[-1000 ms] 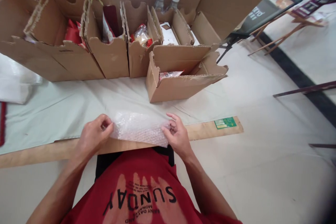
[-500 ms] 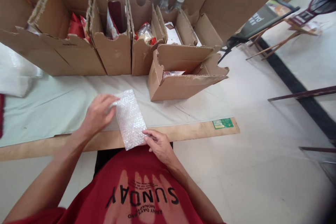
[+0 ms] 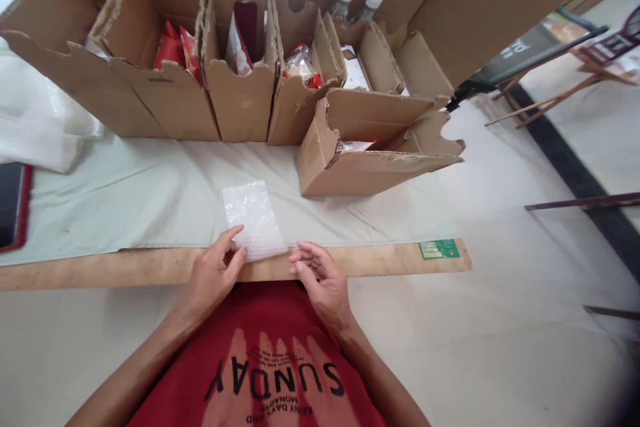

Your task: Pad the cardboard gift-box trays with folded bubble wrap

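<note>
On the counter (image 3: 125,200), bubble-wrap piece (image 3: 254,219) lengthwise away; left hand (image 3: 214,273) pinching its near edge, right hand (image 3: 320,277) seemingly empty, loosely curled just beside.

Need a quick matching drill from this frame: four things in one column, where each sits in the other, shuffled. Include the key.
Things:
1. bubble wrap piece
2. two capped bottles
3. green label
4. dark tablet with red edge

Places:
A. far left edge of the table
B. flat on the cloth, near end under the left hand fingers
C. right end of the bare wooden table edge
D. behind the row of cardboard boxes

Pairs: 1-B, 2-D, 3-C, 4-A
</note>
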`<control>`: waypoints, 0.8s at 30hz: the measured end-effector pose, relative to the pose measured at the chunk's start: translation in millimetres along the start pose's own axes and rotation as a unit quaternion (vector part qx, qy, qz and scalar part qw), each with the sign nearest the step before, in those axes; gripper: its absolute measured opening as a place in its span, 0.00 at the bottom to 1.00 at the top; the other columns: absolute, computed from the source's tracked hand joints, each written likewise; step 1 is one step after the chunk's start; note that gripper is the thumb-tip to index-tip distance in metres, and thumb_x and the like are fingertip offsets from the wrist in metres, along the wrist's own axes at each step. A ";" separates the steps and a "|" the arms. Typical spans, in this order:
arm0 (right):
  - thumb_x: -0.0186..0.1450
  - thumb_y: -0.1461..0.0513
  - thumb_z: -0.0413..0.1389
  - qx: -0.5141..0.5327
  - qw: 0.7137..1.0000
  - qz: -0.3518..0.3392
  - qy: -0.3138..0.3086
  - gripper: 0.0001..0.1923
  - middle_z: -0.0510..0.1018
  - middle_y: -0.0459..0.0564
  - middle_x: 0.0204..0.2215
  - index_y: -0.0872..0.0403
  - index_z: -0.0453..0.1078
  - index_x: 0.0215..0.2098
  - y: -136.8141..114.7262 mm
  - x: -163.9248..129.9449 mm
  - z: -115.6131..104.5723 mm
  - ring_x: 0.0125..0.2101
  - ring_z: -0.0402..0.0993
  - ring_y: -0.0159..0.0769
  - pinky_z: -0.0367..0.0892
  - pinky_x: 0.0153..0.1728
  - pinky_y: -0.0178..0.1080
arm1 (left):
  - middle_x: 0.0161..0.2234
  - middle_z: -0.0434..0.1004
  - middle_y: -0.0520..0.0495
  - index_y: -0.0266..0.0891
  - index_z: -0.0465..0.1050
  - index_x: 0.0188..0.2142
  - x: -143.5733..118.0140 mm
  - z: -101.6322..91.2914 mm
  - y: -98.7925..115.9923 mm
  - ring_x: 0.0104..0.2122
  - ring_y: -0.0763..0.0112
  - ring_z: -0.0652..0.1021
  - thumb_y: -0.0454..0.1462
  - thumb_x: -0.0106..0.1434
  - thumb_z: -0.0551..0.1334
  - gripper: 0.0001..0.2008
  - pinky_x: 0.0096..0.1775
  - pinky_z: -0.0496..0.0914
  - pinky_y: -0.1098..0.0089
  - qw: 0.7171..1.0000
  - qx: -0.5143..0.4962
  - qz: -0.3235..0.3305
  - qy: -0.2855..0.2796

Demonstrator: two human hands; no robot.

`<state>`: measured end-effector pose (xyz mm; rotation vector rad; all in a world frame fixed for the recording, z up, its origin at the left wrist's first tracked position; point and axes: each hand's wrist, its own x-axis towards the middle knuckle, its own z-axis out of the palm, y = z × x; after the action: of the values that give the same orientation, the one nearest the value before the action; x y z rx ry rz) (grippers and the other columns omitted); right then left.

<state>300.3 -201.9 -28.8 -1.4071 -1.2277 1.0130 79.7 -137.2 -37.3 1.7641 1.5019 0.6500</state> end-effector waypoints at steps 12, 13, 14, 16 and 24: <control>0.72 0.70 0.52 -0.402 0.842 -0.304 -0.195 0.16 0.82 0.53 0.53 0.51 0.75 0.52 15.6 49.7 15.5 0.62 0.69 0.45 0.61 0.58 0.50 | 0.52 0.77 0.36 0.39 0.69 0.60 -11.1 3.3 -12.0 0.52 0.56 0.77 0.39 0.69 0.64 0.21 0.54 0.73 0.58 0.962 0.104 0.221 0.120; 0.73 0.69 0.52 -0.387 0.850 -0.293 -0.204 0.15 0.84 0.52 0.49 0.51 0.76 0.52 13.3 51.5 16.1 0.58 0.73 0.43 0.61 0.57 0.49 | 0.51 0.78 0.37 0.39 0.69 0.59 -14.3 1.4 -12.5 0.52 0.56 0.77 0.37 0.69 0.64 0.20 0.55 0.72 0.57 0.957 0.110 0.244 0.113; 0.74 0.68 0.52 -0.371 0.860 -0.278 -0.215 0.14 0.85 0.51 0.45 0.51 0.76 0.52 10.4 53.4 16.6 0.52 0.76 0.41 0.62 0.56 0.47 | 0.49 0.80 0.39 0.40 0.70 0.59 -16.8 -0.4 -12.8 0.49 0.58 0.78 0.35 0.69 0.63 0.19 0.53 0.72 0.59 0.955 0.110 0.255 0.103; 0.75 0.65 0.52 -0.341 0.882 -0.236 -0.223 0.13 0.85 0.50 0.41 0.51 0.76 0.52 4.8 56.7 17.4 0.43 0.78 0.38 0.64 0.53 0.44 | 0.41 0.81 0.43 0.40 0.71 0.57 -17.5 -3.1 -13.2 0.41 0.63 0.79 0.32 0.71 0.59 0.16 0.47 0.73 0.63 0.960 0.101 0.245 0.090; 0.74 0.60 0.55 -0.409 0.871 -0.246 -0.113 0.15 0.80 0.55 0.52 0.49 0.75 0.56 3.4 46.3 14.6 0.56 0.72 0.46 0.62 0.56 0.50 | 0.34 0.80 0.44 0.38 0.77 0.50 17.4 1.8 -13.6 0.35 0.62 0.79 0.42 0.72 0.56 0.15 0.45 0.73 0.62 0.983 0.130 0.108 0.078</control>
<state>293.4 -154.1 -34.3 -1.4612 -2.2187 0.2815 76.0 -119.6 -50.4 2.1399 1.5697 0.7417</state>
